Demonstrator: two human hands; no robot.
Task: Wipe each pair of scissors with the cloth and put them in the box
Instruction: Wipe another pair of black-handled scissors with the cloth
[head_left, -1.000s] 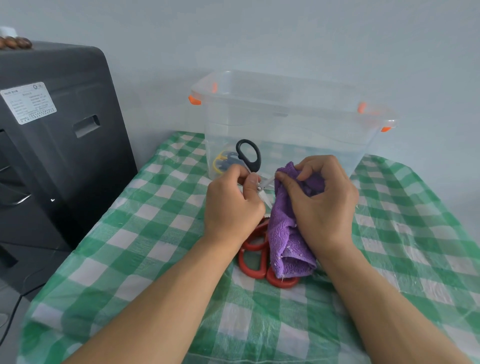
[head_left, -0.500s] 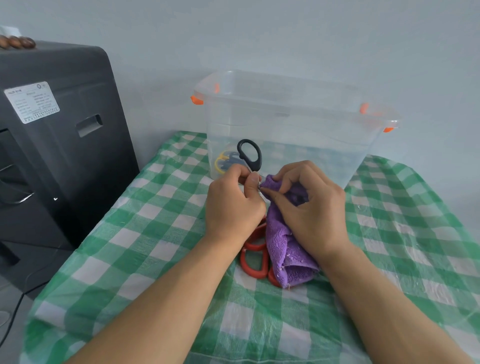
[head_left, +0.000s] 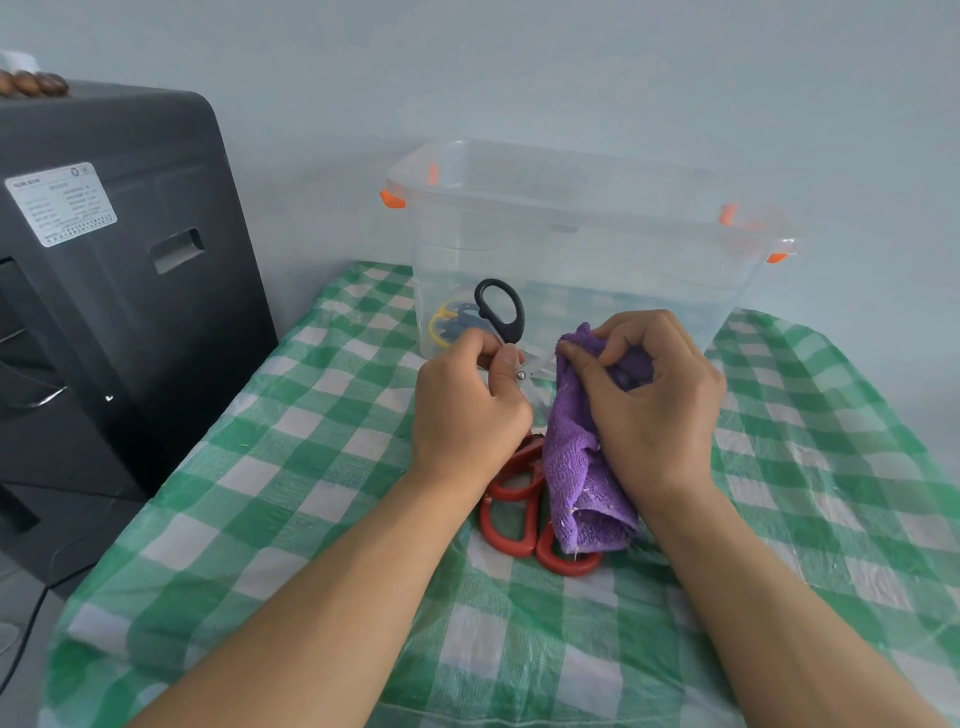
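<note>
Head view: our left hand (head_left: 467, 410) grips black-handled scissors (head_left: 501, 317) near pivot; right hand (head_left: 649, 405) pinches purple cloth (head_left: 576, 467) round blades, w/ clear box (head_left: 571, 249) just behind, red scissors (head_left: 511, 512) below.

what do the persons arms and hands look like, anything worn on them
Both forearms are bare from the bottom edge of the picture up to the wrists; no sleeve shows in the frame. The left hand and right hand wear no gloves. No watch, bracelet or ring can be seen on the parts that show. The nails that show are short and unpainted.
</note>
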